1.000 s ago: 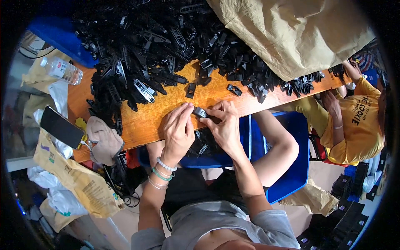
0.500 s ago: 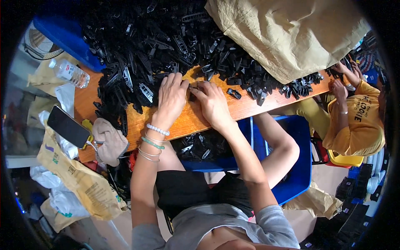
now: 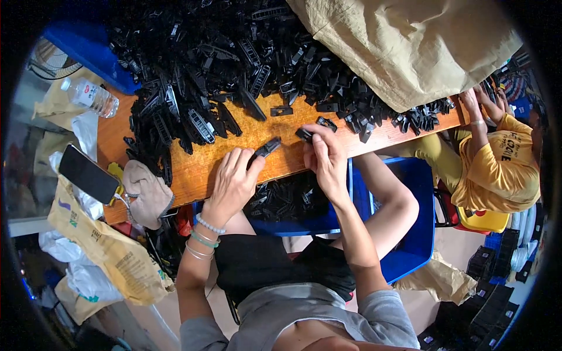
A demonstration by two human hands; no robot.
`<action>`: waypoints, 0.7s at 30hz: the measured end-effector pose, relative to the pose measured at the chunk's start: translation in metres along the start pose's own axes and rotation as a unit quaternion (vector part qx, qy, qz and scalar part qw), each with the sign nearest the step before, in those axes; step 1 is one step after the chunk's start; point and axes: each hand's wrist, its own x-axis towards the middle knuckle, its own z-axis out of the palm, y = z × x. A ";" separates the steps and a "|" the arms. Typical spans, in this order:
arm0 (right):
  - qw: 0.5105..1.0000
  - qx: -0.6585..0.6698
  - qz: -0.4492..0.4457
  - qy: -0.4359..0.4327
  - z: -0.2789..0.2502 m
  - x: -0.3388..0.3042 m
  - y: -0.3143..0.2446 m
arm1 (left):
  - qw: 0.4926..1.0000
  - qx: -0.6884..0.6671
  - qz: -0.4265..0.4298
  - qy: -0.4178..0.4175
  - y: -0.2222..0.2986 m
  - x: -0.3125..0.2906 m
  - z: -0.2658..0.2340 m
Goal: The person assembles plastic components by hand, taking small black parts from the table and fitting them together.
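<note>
Near the front edge of the wooden table (image 3: 199, 167), my left hand (image 3: 231, 184) is closed on a long black plastic part (image 3: 267, 147), pinched between thumb and fingers. To its right, my right hand (image 3: 329, 162) grips a small black plastic piece (image 3: 304, 134) at its fingertips. The two parts are apart from each other. Just beyond the right fingertips lies another small black piece (image 3: 326, 123), and a flat black one (image 3: 281, 111) rests on the wood. A large heap of black plastic parts (image 3: 193, 64) covers the far side of the table.
Brown paper (image 3: 410, 52) drapes over the heap at the right. Below the table edge are a blue bin (image 3: 418, 251) and loose black parts (image 3: 278, 199). A phone (image 3: 89, 174), a cloth (image 3: 146, 193) and a bottle (image 3: 91, 97) lie at the left. Another person (image 3: 497, 169) works at the right.
My hands have drawn apart and back toward the table's front edge. Each now shows a separate black part, where before both hands were together beside the heap.
</note>
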 end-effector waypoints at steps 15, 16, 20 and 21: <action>0.947 -0.188 0.148 -0.213 -0.012 0.020 -0.011 | 0.953 -0.249 -0.160 0.070 -0.008 0.003 0.004; 0.950 -0.224 0.045 -0.214 -0.016 0.022 -0.005 | 0.952 -0.251 -0.157 0.075 -0.008 0.003 0.004; 0.949 -0.238 -0.030 -0.203 -0.016 0.022 0.000 | 0.948 -0.265 -0.153 0.083 -0.009 0.003 0.006; 0.944 -0.253 -0.062 -0.201 -0.016 0.021 0.002 | 0.948 -0.266 -0.153 0.082 -0.009 0.003 0.006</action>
